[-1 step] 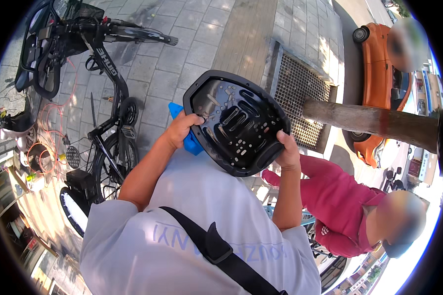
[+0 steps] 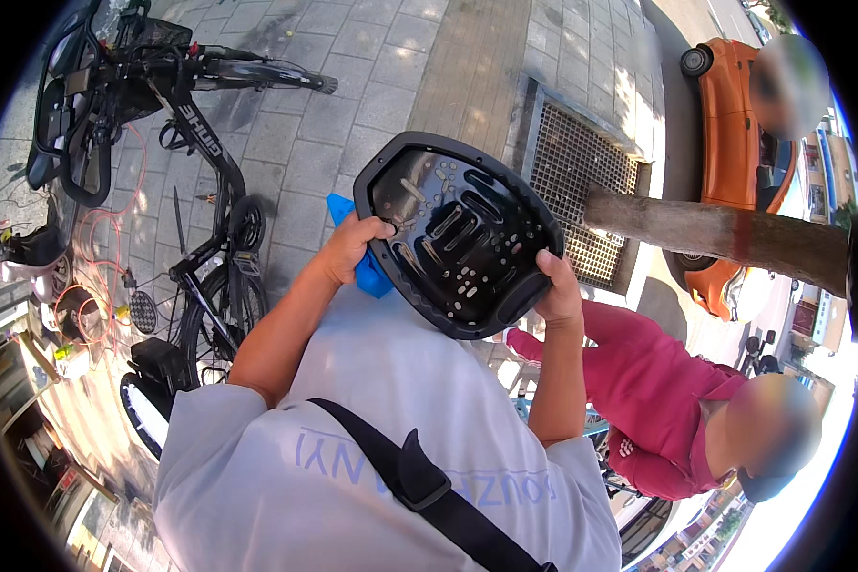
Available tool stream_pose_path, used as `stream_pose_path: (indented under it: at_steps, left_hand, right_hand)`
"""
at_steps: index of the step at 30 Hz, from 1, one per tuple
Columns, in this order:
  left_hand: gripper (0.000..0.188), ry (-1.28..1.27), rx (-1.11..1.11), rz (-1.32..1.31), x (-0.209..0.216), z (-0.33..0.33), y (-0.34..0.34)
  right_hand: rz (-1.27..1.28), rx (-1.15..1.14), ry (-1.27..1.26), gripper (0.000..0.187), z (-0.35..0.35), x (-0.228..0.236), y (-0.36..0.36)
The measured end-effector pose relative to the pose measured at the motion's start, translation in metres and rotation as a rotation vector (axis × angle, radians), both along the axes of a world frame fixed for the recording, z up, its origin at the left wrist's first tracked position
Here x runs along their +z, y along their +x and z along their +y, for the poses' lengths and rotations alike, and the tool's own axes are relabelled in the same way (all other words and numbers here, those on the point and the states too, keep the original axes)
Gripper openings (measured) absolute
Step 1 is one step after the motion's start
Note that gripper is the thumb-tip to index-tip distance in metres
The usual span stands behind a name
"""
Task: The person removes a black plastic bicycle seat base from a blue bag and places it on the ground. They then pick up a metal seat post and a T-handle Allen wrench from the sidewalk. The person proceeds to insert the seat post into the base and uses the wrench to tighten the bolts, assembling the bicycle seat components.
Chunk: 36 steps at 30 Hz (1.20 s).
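Item: one black moulded shell (image 2: 453,229), directly before the torso between both hands, hollow face toward my camera, long axis slanting upper left to lower right; neither hand is nearer, both touch its rim. Left hand (image 2: 351,250): curled closed on the left edge; blue piece (image 2: 375,279) behind it, whether gripped too I cannot tell. Right hand (image 2: 558,289): gripping the lower right edge, thumb on top, fingers hidden from me. Beyond: black bicycle (image 2: 227,176), left; person in dark pink (image 2: 648,391), metal grate (image 2: 582,167), tree trunk (image 2: 677,216), right; orange car (image 2: 729,114), farthest.
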<state>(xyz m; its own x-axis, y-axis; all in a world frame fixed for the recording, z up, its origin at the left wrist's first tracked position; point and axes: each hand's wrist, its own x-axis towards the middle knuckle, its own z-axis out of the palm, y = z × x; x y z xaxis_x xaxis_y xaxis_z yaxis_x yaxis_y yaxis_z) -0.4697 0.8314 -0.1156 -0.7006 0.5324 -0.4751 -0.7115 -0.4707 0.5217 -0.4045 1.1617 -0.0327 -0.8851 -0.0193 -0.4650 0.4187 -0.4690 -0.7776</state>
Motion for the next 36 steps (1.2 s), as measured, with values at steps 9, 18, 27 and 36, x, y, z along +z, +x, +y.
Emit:
stream_pose_path:
  at_steps: [9, 18, 27, 36]
  left_hand:
    - [0.042, 0.036, -0.084, 0.031, 0.003, 0.125, -0.226]
    - [0.04, 0.038, 0.209, 0.074, 0.032, 0.209, -0.389]
    - [0.036, 0.004, 0.607, 0.059, 0.045, 0.272, -0.505]
    - [0.04, -0.185, 0.768, 0.2, 0.029, 0.317, -0.669]
  right_hand:
    - [0.019, -0.148, -0.057, 0.044, 0.115, -0.003, -0.185]
    - [0.037, 0.215, 0.002, 0.046, 0.219, -0.003, -0.451]
    - [0.131, 0.668, -0.076, 0.07, 0.26, -0.017, -0.704]
    - [0.142, 0.829, 0.028, 0.078, 0.279, 0.006, -0.913]
